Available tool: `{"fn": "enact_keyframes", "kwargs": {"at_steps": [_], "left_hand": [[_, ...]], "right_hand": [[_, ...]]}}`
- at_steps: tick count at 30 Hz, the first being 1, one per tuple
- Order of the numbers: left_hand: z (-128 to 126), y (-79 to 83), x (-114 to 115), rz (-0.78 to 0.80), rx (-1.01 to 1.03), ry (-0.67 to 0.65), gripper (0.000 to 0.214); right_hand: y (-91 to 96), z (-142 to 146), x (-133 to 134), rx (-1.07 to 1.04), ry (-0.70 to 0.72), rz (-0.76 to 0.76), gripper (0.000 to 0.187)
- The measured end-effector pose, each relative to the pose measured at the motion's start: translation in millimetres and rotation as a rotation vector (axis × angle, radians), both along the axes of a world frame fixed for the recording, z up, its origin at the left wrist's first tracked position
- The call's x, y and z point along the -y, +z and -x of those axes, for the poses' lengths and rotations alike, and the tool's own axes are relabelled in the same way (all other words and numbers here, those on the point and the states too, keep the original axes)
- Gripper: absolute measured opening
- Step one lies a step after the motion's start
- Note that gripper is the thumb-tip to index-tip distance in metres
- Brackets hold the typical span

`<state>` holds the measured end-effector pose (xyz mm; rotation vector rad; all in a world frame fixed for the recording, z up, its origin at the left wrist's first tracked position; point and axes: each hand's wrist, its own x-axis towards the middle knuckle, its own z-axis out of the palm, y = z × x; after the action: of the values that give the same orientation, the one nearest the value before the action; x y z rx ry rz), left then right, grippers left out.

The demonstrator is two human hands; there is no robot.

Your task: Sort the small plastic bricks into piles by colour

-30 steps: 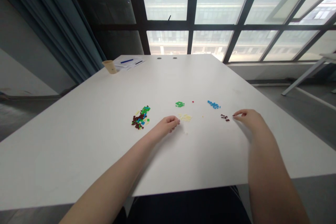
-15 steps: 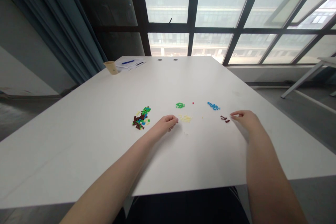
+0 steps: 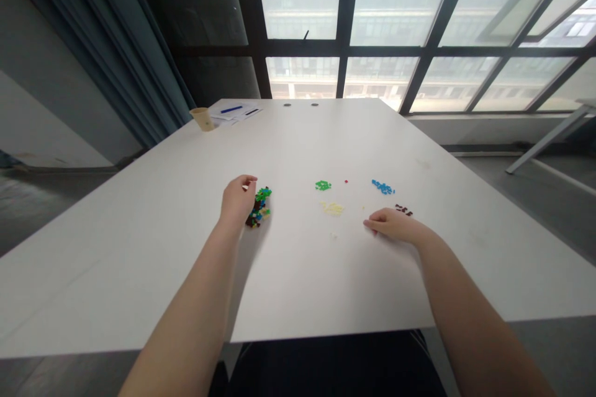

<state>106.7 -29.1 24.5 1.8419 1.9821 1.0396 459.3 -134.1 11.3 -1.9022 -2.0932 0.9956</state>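
Observation:
My left hand hovers at the left side of a mixed pile of tiny brown, green, blue and yellow pieces, hiding part of it. Its thumb and fingers are slightly apart, and nothing shows between them. My right hand is low over the table, just in front of small dark brown pieces, which it partly covers. Its fingers point left, loosely bent and apart, with nothing visible in them. Pale yellow pieces lie between the hands. Behind them are green pieces, a single red piece and blue pieces.
The white table reaches back to a wall of windows. At its far left stand a paper cup and papers with a blue pen. One lone yellow piece lies right of the yellow group.
My left hand has gone left from beside the yellow pieces to the mixed pile. My right hand has shifted left and nearer to me, away from the right side of the brown pieces.

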Motion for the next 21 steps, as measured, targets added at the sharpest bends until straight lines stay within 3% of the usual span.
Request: {"fn": "enact_keyframes", "kwargs": {"at_steps": [3,6,11,17,21], "left_hand": [[-5.4,-10.6,0.8,0.105,-0.306,-0.038,0.027],[-9.0,-19.4,-0.8,0.144,-0.426,-0.045,0.029],[-7.3,-28.0,-6.5,0.149,-0.474,-0.061,0.030],[-7.9,-27.5,-7.0,0.148,-0.500,-0.050,0.027],[-13.3,-21.6,-3.5,0.089,-0.374,-0.084,0.026]], "right_hand": [[0.3,3.5,1.6,0.013,0.003,0.015,0.045],[1.8,4.0,2.7,0.011,0.010,0.004,0.045],[2.0,3.9,2.4,0.000,0.000,-0.006,0.046],[0.9,4.4,1.5,-0.007,0.013,-0.023,0.045],[0.3,4.5,1.4,0.011,0.025,-0.023,0.044]]}}
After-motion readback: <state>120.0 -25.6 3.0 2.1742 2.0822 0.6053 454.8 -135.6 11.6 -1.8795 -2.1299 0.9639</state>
